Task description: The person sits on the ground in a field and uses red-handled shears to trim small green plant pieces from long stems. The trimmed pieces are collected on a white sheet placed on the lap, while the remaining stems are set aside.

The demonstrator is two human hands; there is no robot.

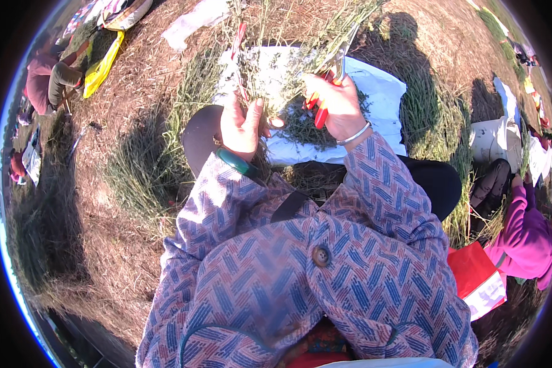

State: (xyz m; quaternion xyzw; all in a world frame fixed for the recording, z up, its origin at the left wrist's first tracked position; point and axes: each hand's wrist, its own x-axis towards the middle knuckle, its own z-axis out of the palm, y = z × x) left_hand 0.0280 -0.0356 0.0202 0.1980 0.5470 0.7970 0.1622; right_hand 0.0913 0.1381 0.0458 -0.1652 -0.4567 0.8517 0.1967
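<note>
My left hand (241,129), with a green bangle at the wrist, grips the lower ends of dry plant stems (263,76). A narrow red-and-white strip (239,60) rises beside its fingers. My right hand (342,106) is closed around the red handles of metal shears (322,115), their blades pointing up and away. More leafy stalks (345,34) lie along the blades; whether the hand also holds them I cannot tell. Below both hands a white sheet (382,92) is spread on the ground. Green plant clippings (310,129) are heaped on it.
Cut plants lie in piles to the left (142,161) and right (418,106). A person in purple (524,234) sits at right by a white bucket (494,140) and a red bag (476,271). Another person (50,83) is at upper left near a yellow bag (103,66).
</note>
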